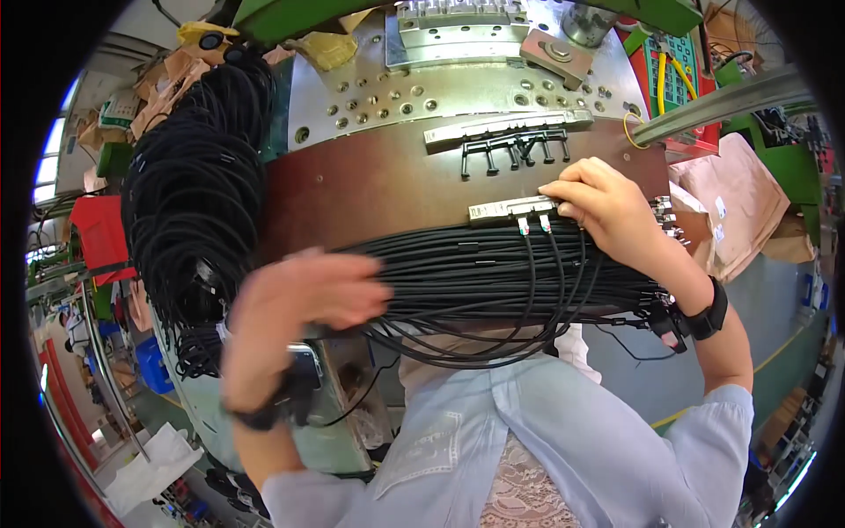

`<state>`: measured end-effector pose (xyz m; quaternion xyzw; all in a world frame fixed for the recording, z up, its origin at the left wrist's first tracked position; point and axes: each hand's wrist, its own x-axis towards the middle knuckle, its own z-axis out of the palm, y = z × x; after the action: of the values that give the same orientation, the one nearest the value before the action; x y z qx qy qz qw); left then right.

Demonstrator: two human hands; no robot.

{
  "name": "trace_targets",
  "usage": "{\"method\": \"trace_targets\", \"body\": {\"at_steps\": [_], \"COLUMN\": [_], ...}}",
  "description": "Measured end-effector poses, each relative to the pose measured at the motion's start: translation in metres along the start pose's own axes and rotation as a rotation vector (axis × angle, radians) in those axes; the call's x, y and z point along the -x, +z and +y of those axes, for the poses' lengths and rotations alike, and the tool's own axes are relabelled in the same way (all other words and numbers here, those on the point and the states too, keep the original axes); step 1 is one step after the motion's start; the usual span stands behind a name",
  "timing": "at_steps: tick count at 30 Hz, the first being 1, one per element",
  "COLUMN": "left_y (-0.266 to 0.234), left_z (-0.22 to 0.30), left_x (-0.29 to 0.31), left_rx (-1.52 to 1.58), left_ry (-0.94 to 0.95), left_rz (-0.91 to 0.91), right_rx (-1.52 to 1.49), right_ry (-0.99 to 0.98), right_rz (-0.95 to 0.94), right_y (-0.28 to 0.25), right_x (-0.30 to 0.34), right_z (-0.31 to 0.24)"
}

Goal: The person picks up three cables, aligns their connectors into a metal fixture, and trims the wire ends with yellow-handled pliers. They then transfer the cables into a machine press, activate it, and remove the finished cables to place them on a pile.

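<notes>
Bare brown plate (370, 189) (open) behind black cable bundle (493, 273)

Right hand (607, 207): fingertips on metal fixture bar (513, 209)
Left hand (295, 304): blurred, over black cable bundle (493, 268)

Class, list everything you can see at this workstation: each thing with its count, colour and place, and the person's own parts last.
cables: many, black, laid across the bench front
cable bundle: one big, black, hanging at left
fixture: one, silver, on the brown plate
connectors: two, pale, at the fixture with cables attached
moulded part: one, black, below a metal strip
brown plate: one, mid bench
metal plate: one, grey, with holes, behind
left hand: blurred, over the cables
right hand: at the fixture, fingers on it
wristbands: two, black
</notes>
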<state>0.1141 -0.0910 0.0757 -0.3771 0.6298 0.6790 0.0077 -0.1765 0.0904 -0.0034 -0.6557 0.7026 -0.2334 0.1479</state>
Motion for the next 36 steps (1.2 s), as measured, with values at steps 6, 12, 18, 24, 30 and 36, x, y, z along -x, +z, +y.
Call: {"method": "trace_targets", "body": {"at_steps": [6, 12, 18, 24, 30, 36], "left_y": [0.108, 0.075, 0.032, 0.019, -0.005, -0.002], "left_z": [-0.011, 0.053, 0.041, 0.052, 0.04, 0.042], "left_x": [-0.08, -0.164, -0.238, -0.222, -0.25, -0.247], "left_rx": [0.123, 0.696, 0.701, -0.07, -1.242, -1.381], "left_ry": [0.193, 0.097, 0.183, 0.185, 1.494, 1.635], "left_rz": [-0.481, -0.093, -0.218, -0.001, 0.592, 0.678], "right_rx": [-0.051, 0.431, -0.156, 0.273, 0.314, 0.278], "right_ry": [-0.104, -0.326, 0.24, -0.052, 0.023, 0.224], "right_rz": [0.292, 0.487, 0.15, 0.431, 0.457, 0.485], "right_y": [-0.007, -0.019, -0.056, -0.011, 0.008, 0.011], "right_x": [-0.068, -0.137, -0.143, -0.151, -0.162, -0.163], "right_z": [0.001, 0.046, 0.015, 0.054, 0.05, 0.061]}}
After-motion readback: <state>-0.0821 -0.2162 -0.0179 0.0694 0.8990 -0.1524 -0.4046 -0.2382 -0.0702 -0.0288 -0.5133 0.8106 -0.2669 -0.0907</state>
